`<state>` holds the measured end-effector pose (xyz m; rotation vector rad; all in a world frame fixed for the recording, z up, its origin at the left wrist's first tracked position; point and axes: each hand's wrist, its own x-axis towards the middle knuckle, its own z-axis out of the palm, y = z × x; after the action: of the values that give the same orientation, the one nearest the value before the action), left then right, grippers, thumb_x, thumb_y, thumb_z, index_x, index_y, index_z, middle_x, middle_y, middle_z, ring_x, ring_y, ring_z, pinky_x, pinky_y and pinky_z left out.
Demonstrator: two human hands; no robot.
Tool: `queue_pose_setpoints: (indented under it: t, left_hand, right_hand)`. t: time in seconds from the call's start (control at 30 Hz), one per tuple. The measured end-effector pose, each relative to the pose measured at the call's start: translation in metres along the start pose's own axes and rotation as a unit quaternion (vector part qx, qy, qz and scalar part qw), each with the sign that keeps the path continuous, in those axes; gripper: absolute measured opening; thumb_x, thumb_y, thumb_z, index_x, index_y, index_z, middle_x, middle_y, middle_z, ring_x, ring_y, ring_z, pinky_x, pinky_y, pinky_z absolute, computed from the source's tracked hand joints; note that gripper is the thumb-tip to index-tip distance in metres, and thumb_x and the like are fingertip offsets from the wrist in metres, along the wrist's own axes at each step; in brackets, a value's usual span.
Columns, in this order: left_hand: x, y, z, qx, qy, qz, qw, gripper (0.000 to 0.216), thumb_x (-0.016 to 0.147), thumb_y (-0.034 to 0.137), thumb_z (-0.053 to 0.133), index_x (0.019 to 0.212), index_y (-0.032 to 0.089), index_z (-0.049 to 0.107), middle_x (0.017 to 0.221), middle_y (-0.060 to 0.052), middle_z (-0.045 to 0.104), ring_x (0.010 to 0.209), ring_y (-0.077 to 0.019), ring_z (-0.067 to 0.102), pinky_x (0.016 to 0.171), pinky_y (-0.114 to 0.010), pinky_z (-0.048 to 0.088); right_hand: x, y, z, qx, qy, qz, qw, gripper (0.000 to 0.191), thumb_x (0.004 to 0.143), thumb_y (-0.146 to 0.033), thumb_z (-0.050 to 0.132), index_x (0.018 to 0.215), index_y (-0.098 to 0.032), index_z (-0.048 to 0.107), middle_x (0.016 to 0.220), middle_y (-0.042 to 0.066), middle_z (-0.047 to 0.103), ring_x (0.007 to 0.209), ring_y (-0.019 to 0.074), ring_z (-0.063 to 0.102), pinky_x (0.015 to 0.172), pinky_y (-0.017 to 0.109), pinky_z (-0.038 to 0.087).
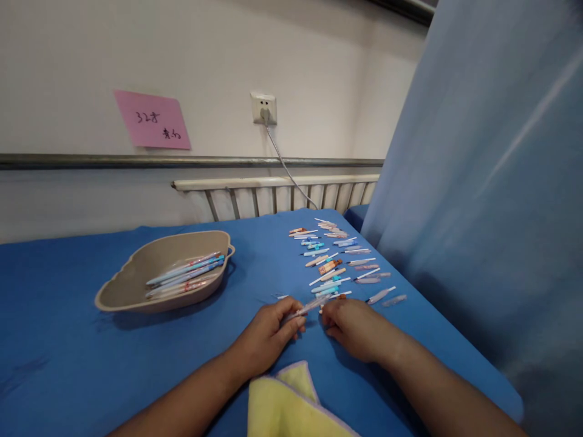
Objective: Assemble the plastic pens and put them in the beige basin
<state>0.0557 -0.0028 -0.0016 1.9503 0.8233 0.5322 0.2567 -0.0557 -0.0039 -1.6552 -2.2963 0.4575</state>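
Observation:
Both hands rest on the blue table cover (68,364). My left hand (268,337) and my right hand (357,328) are closed in pinches on the two ends of a thin clear pen barrel (310,306) held between them. Just beyond the hands, rows of loose pen parts (339,261) lie spread out: barrels, refills, caps. A beige tray (136,258) at the left holds several assembled pens (186,276).
A yellow cloth (286,406) lies at the near edge between my forearms. A blue curtain (492,182) hangs close on the right. Behind the table are a radiator (273,197), a wall socket with a cable (264,109) and a pink note (152,120).

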Motion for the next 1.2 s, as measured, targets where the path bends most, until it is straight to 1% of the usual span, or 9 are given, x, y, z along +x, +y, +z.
queue_pose_setpoints:
  t: [0.13, 0.23, 0.37, 0.47, 0.57, 0.7, 0.83, 1.03, 1.2]
  left_hand:
    - [0.001, -0.001, 0.000, -0.014, 0.003, -0.004, 1.000, 0.019, 0.085, 0.034, 0.048, 0.084, 0.017, 0.056, 0.071, 0.000, 0.060, 0.062, -0.0117, 0.055, 0.062, -0.022, 0.042]
    - [0.004, -0.002, -0.001, -0.025, 0.009, -0.011, 1.000, 0.020, 0.085, 0.036, 0.049, 0.083, 0.016, 0.056, 0.070, 0.000, 0.060, 0.061, -0.0115, 0.055, 0.061, -0.022, 0.043]
    - [0.006, -0.003, -0.002, -0.044, 0.007, -0.036, 0.998, 0.023, 0.083, 0.038, 0.051, 0.083, 0.016, 0.056, 0.071, 0.000, 0.061, 0.059, -0.0110, 0.054, 0.058, -0.022, 0.043]
    - [0.007, -0.005, -0.001, -0.046, 0.006, -0.034, 0.998, 0.022, 0.082, 0.038, 0.052, 0.080, 0.016, 0.056, 0.070, 0.000, 0.060, 0.059, -0.0108, 0.053, 0.058, -0.022, 0.043]
    - [0.007, -0.007, -0.001, -0.040, 0.001, -0.031, 0.999, 0.022, 0.082, 0.038, 0.052, 0.080, 0.017, 0.056, 0.070, 0.001, 0.059, 0.059, -0.0110, 0.053, 0.059, -0.022, 0.043]
    - [0.006, -0.007, 0.001, -0.030, -0.014, -0.035, 0.999, 0.022, 0.083, 0.039, 0.051, 0.081, 0.017, 0.056, 0.069, 0.001, 0.059, 0.059, -0.0111, 0.052, 0.058, -0.021, 0.042]
    - [0.004, -0.005, 0.002, -0.025, -0.022, -0.040, 0.999, 0.022, 0.084, 0.039, 0.049, 0.083, 0.018, 0.056, 0.068, 0.002, 0.059, 0.056, -0.0102, 0.050, 0.055, -0.020, 0.040]
    - [0.002, -0.001, 0.001, -0.023, -0.023, -0.043, 0.999, 0.022, 0.084, 0.039, 0.049, 0.080, 0.018, 0.056, 0.065, 0.004, 0.057, 0.053, -0.0094, 0.047, 0.053, -0.019, 0.037]
    - [0.002, -0.003, 0.001, -0.015, -0.021, -0.035, 0.999, 0.024, 0.085, 0.039, 0.047, 0.079, 0.017, 0.054, 0.065, 0.004, 0.056, 0.055, -0.0094, 0.046, 0.053, -0.018, 0.036]
  right_hand:
    - [0.001, 0.007, -0.001, 0.040, 0.012, -0.013, 0.999, 0.016, 0.075, -0.013, 0.054, 0.083, -0.020, 0.065, 0.084, 0.005, 0.068, 0.078, 0.0179, 0.059, 0.067, 0.026, 0.038]
    - [0.006, 0.018, -0.007, 0.171, 0.048, 0.009, 0.984, 0.014, 0.079, -0.018, 0.051, 0.084, -0.019, 0.064, 0.081, 0.003, 0.067, 0.073, 0.0153, 0.057, 0.066, 0.026, 0.041]
    - [0.009, 0.029, -0.025, 0.393, 0.151, 0.065, 0.905, 0.014, 0.079, -0.031, 0.055, 0.075, -0.018, 0.057, 0.065, -0.003, 0.055, 0.059, 0.0113, 0.050, 0.058, 0.024, 0.041]
    - [0.008, 0.029, -0.036, 0.465, 0.181, 0.097, 0.861, 0.020, 0.076, -0.038, 0.059, 0.072, -0.018, 0.056, 0.059, -0.005, 0.050, 0.054, 0.0097, 0.046, 0.055, 0.023, 0.039]
    - [0.009, 0.028, -0.034, 0.521, 0.176, 0.099, 0.830, 0.022, 0.075, -0.039, 0.062, 0.072, -0.018, 0.057, 0.057, -0.005, 0.050, 0.053, 0.0091, 0.045, 0.056, 0.023, 0.039]
    - [0.014, 0.029, -0.020, 0.573, 0.157, 0.074, 0.801, 0.022, 0.076, -0.039, 0.063, 0.076, -0.018, 0.058, 0.058, -0.005, 0.052, 0.053, 0.0088, 0.046, 0.056, 0.023, 0.039]
    - [0.019, 0.022, -0.009, 0.589, 0.168, 0.089, 0.786, 0.024, 0.074, -0.041, 0.065, 0.076, -0.018, 0.058, 0.057, -0.005, 0.053, 0.051, 0.0085, 0.047, 0.054, 0.022, 0.039]
    - [0.021, 0.009, -0.006, 0.637, 0.160, 0.100, 0.748, 0.028, 0.070, -0.043, 0.069, 0.079, -0.019, 0.057, 0.056, -0.004, 0.058, 0.051, 0.0114, 0.054, 0.057, 0.028, 0.049]
    - [0.021, 0.011, -0.006, 0.629, 0.195, 0.082, 0.748, 0.026, 0.072, -0.041, 0.068, 0.079, -0.018, 0.058, 0.059, -0.002, 0.063, 0.053, 0.0106, 0.057, 0.056, 0.024, 0.049]
